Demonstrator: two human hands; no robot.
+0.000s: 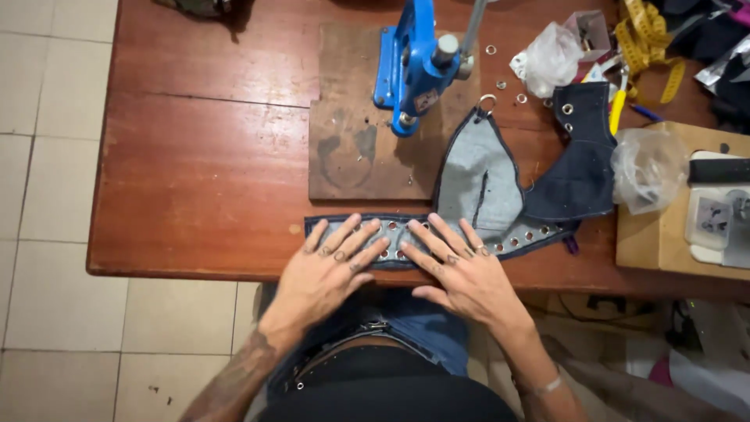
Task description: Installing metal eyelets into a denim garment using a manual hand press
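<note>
Left hand (332, 266): flat, fingers spread, palm down on the denim strip (406, 234); grasps nothing.
Right hand (461, 270): flat, fingers spread, pressing the same strip just beside the left hand; grasps nothing.
Denim strip: lies along the near edge of the wooden table (203, 180), dark-hemmed, with a row of metal eyelets; front and to the right of the blue press (414, 66).
Denim panel (478, 180): pale inner side up, rising from the strip toward the press base, metal ring at its tip.
Dark denim piece (582, 164): right of the press, touching the panel.
Wooden board (359, 125): under the press.
Loose eyelets (512, 90): just right of the press.
Yellow tape measure (644, 39): far right of the press.
</note>
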